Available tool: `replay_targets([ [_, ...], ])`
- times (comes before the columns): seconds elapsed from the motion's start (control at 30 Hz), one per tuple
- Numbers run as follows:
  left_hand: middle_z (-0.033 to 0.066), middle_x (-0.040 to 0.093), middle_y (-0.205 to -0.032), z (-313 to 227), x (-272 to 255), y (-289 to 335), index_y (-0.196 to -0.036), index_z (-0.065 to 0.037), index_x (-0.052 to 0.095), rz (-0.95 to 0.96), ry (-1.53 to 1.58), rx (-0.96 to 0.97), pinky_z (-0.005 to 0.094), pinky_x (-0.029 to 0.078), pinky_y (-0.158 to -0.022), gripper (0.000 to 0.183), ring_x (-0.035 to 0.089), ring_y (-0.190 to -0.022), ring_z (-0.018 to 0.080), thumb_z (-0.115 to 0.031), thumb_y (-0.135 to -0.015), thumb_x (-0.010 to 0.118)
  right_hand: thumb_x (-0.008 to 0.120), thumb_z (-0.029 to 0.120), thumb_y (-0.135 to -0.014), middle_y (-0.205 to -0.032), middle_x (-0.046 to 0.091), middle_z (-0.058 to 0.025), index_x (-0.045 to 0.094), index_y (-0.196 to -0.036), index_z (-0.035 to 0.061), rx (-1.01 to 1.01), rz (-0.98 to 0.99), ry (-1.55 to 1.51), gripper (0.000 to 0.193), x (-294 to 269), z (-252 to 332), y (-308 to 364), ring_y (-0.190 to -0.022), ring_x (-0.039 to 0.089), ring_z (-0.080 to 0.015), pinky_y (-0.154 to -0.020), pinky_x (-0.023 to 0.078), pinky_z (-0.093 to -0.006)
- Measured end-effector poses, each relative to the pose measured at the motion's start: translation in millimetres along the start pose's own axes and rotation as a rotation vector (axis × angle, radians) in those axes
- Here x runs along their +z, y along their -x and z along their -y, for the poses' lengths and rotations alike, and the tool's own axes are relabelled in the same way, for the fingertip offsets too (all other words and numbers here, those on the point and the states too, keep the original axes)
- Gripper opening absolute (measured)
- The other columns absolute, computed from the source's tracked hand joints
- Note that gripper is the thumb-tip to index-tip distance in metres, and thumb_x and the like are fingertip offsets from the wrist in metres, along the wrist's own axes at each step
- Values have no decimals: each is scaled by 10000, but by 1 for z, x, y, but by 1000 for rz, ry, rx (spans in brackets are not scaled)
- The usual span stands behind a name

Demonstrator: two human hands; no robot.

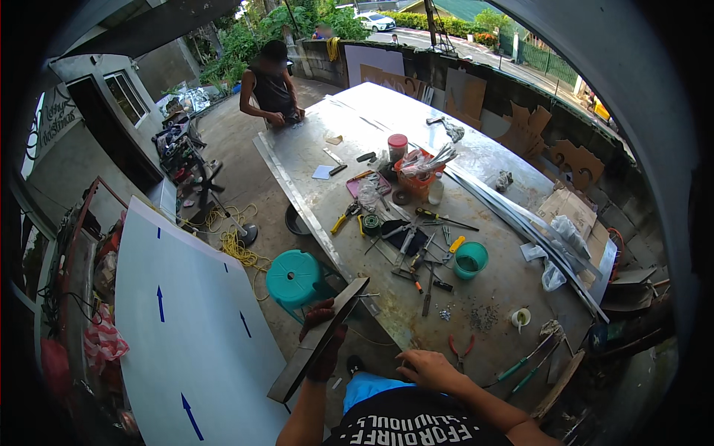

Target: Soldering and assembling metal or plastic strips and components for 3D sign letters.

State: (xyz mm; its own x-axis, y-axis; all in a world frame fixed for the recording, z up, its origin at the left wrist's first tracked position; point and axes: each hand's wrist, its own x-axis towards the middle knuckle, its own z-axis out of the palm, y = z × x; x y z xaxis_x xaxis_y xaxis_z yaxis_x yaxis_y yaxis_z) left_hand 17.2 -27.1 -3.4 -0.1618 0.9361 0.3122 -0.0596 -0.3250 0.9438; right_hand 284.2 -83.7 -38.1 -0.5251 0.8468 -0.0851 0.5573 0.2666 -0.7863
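My left hand (327, 353), in a dark red glove, grips a long, flat grey-brown strip (316, 343) that slants upward to the right beside the table's near edge. The strip covers part of the palm and fingers; I cannot tell what it is made of. My bare right hand (431, 369) is at the near edge of the metal-topped table (405, 312), fingers loosely bent and apart, with nothing visible in them. Red-handled pliers (461, 352) lie just beyond it. Small metal bits (483, 316) and a white cup (520, 318) are farther off.
A teal stool (295, 279) stands left of the table, near a large white sheet (186, 312) with blue arrows. Tools, a green bucket (470, 260), an orange basket (418, 175) and long metal strips (513, 215) occupy the tabletop. Another person (271, 89) works at the far-left corner.
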Motion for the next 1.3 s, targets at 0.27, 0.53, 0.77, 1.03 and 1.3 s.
replay_targets([
  [0.27, 155, 613, -1328, -4, 6, -3, -1205, -77, 629, 55, -46, 121, 428, 435, -1114, 383, 555, -1316, 290, -81, -861, 797, 674, 338, -969, -1068, 711, -172, 642, -1222, 61, 13, 22, 30, 376, 0, -4, 4, -996, 701, -356, -860, 562, -458],
  [0.53, 167, 607, -1356, -6, 4, -2, -1202, -80, 633, 69, -72, 101, 431, 425, -1115, 395, 555, -1307, 283, -121, -855, 818, 662, 360, -978, -1106, 706, -174, 643, -1219, 63, 31, 72, 62, 383, 0, 0, 4, -1022, 697, -353, -874, 559, -457],
  [0.77, 164, 608, -1353, -3, 3, 4, -1196, -78, 637, 77, -66, 76, 436, 422, -1125, 397, 547, -1329, 285, -106, -846, 823, 664, 335, -976, -1121, 704, -181, 639, -1248, 46, 27, 102, 93, 397, -1, -3, 3, -1023, 695, -354, -879, 551, -450],
  [1.03, 155, 606, -1359, -7, 5, 7, -1202, -88, 636, 94, -71, 83, 429, 418, -1127, 405, 548, -1319, 272, -104, -845, 828, 645, 387, -984, -1111, 705, -179, 635, -1244, 57, 17, 114, 80, 420, 1, -6, 4, -1049, 689, -356, -887, 555, -461],
  [1.3, 153, 614, -1353, -3, 5, 6, -1203, -98, 643, 96, -98, 69, 427, 412, -1127, 399, 553, -1302, 269, -121, -850, 828, 663, 334, -981, -1107, 701, -171, 639, -1245, 53, 33, 117, 89, 386, 0, -7, 1, -1048, 687, -341, -887, 552, -448],
])
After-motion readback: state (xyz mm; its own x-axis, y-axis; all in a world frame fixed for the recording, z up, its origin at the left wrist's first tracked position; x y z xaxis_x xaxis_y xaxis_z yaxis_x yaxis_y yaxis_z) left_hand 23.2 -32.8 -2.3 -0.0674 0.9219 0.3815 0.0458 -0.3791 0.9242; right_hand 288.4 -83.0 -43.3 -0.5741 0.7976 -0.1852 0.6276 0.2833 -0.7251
